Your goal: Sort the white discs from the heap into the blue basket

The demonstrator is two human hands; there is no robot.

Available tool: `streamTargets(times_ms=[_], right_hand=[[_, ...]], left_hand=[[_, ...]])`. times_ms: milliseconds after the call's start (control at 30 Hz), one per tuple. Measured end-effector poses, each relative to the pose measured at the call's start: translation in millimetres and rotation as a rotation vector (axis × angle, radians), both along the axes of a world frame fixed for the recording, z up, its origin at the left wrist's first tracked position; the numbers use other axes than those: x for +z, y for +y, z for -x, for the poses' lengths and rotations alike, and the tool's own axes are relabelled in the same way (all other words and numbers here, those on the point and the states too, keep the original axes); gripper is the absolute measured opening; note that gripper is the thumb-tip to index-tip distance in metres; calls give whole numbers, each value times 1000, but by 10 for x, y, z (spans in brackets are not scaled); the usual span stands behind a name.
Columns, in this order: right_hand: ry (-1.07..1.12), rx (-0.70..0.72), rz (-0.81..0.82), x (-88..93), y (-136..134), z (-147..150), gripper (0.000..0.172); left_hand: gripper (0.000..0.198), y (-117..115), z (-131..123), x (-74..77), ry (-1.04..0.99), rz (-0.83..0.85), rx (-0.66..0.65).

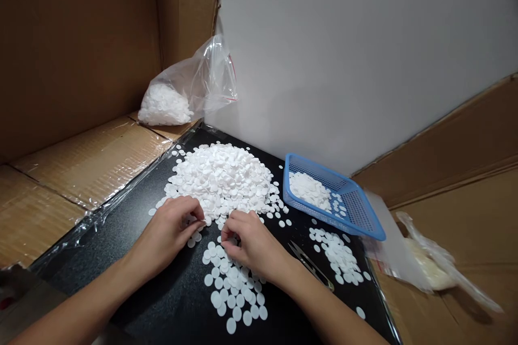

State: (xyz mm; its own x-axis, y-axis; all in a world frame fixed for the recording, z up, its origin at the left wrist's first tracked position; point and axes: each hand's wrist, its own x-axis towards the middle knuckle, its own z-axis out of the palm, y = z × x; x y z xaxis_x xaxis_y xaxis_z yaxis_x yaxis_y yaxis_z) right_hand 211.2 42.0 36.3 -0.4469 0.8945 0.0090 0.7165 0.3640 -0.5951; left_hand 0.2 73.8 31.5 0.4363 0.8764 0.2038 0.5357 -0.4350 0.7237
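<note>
By heaped flat, round white discs: left hand, right hand, curled.

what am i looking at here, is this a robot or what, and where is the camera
No robot here: these are a person's two bare hands, the left hand and the right hand. The single picture comes from a camera worn on that person's head, looking forward and down. On the black table lies a big heap of white discs, with a smaller spread of them by the right hand. A blue basket holds more discs, and snips lie nearer the person. A clear bag of white pieces sits on the cardboard at the back left. Both hands curl their fingers near the heap's near edge; I can't tell whether either holds a disc.
</note>
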Motion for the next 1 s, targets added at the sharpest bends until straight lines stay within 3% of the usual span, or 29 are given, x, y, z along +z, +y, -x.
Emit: streamTargets(times_ms=[100, 267, 433, 600, 700, 800, 900, 1000], right_hand=[[-24, -10, 31, 61, -25, -15, 14], [-15, -131, -69, 47, 41, -4, 15], [-104, -44, -128, -41, 104, 22, 16], [61, -82, -42, 48, 77, -67, 15], [218, -219, 146, 134, -20, -219, 12], [174, -271, 311, 136, -139, -352, 12], [201, -326, 213, 56, -212, -391, 6], [442, -392, 169, -40, -233, -353, 11]], left_hand=[[16, -13, -16, 36, -120, 92, 46], [22, -19, -16, 72, -356, 348, 40], [30, 29, 32, 99, -549, 577, 57], [31, 90, 11, 176, -581, 674, 15], [32, 147, -41, 249, -536, 710, -38], [29, 201, -151, 300, -443, 745, -138], [21, 226, -340, 294, -398, 813, -217], [18, 220, -545, 235, -399, 874, -270]])
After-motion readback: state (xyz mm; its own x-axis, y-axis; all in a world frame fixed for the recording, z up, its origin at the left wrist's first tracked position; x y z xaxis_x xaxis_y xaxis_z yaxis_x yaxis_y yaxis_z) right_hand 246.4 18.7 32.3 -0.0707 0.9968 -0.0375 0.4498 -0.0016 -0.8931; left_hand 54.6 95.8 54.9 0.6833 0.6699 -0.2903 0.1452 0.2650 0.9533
